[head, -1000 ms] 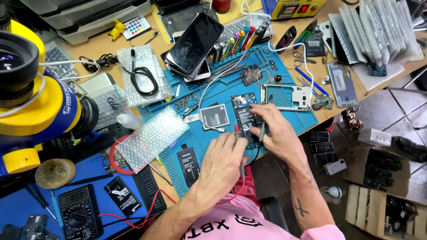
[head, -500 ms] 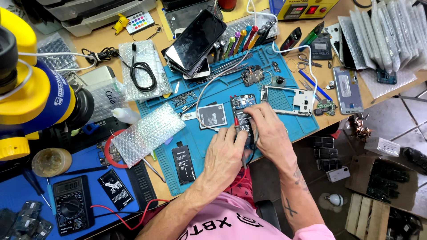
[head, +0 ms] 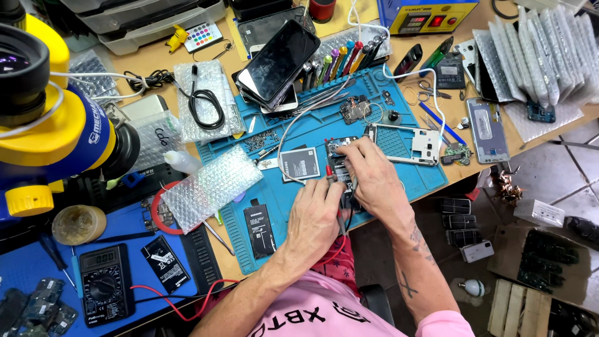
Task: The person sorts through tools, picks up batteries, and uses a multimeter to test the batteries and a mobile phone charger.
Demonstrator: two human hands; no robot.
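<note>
On the blue repair mat, both hands' grips pinch probes: left hand, right hand, over a circuit board

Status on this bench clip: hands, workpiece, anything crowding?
Left hand and right hand both on the opened phone, red probe touching it. Grey battery lies close beside.

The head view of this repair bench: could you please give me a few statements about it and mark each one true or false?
1. Both hands, left hand and right hand, rest on the opened phone on the blue mat. True.
2. The multimeter lies on the blue mat. False: it lies apart on the dark blue pad at the left.
3. A black battery lies on the mat left of the left hand. True.
4. The stacked phones lie beside the multimeter. False: they lie at the mat's far edge.
</note>
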